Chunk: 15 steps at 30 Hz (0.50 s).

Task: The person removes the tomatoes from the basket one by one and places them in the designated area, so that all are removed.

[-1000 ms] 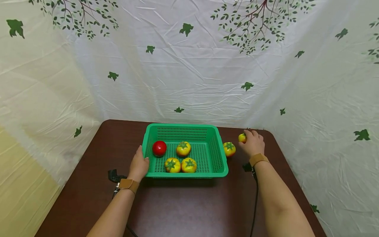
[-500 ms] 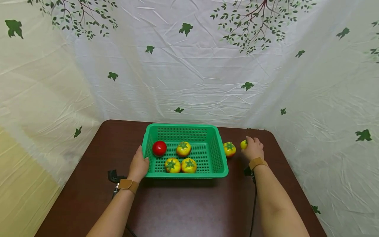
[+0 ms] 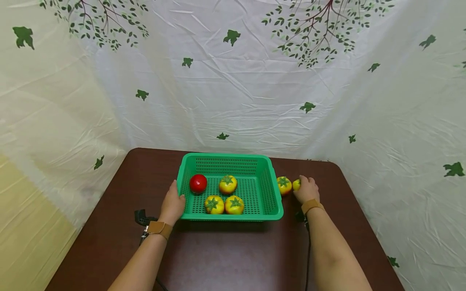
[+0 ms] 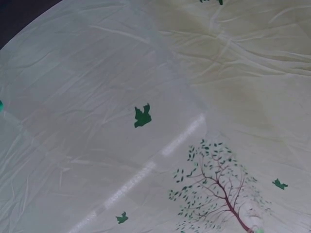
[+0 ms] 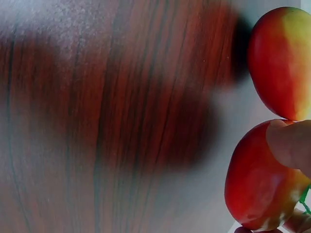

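A green plastic basket (image 3: 233,217) sits on the table, and my left hand (image 3: 172,205) grips its left rim, with the thumb over the edge. Inside lie several yellow-and-red tomatoes (image 3: 227,184) with green star-shaped tops, plus a plain red round fruit (image 3: 198,184). Outside the right wall, another tomato (image 3: 284,185) rests against or very near the basket. My right hand (image 3: 307,190) holds a tomato (image 3: 296,185) just right of that one. In the right wrist view my thumb presses the held tomato (image 5: 257,179), which touches the neighbouring tomato (image 5: 282,63).
The dark brown table (image 3: 233,254) runs up to a pale curtain (image 3: 233,93) printed with leaves and branches, which encloses the back and sides. Both wrists wear straps with small cameras and cables. Mostly curtain (image 4: 97,136) fills the left wrist view.
My right hand has brought its tomato from the table's back right nearer to me and then left, up beside the tomato by the basket. My left hand stays on the basket.
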Tool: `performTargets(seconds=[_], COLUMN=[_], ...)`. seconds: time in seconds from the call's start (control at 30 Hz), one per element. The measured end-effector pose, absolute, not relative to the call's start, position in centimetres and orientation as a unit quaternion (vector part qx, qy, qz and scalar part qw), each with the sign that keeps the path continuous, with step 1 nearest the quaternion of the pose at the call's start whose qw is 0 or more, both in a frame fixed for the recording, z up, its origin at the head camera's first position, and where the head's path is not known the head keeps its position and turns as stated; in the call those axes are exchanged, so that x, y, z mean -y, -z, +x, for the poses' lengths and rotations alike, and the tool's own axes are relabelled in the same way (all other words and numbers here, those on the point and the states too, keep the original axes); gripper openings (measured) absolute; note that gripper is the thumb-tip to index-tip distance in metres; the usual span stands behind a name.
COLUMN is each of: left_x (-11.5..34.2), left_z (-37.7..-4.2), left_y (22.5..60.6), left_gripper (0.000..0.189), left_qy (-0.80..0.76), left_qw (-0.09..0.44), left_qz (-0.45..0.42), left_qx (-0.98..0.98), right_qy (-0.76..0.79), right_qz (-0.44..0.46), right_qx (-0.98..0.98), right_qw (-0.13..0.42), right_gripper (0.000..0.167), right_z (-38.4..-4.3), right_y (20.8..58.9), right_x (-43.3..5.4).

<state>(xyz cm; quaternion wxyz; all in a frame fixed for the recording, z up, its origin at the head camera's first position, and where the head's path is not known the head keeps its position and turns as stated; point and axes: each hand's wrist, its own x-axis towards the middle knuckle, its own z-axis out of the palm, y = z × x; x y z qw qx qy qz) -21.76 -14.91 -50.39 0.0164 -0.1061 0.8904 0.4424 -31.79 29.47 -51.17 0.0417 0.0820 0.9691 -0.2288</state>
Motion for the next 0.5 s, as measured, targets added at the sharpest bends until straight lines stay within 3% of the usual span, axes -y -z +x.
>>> performTargets(seconds=[0.5], left_x=[15.0], left_z=[-21.7], left_y=[50.4], left_gripper=[0.067], left_qy=[-0.448], left_qw=[0.019], left_qz=[-0.108], left_qx=[-0.887], right_qy=[0.253], right_qz=[0.097], right_qx=[-0.961], right_qw=[0.057], right_gripper=[0.065], right_z=[-31.7], right_y=[52.5], right_x=[-29.5])
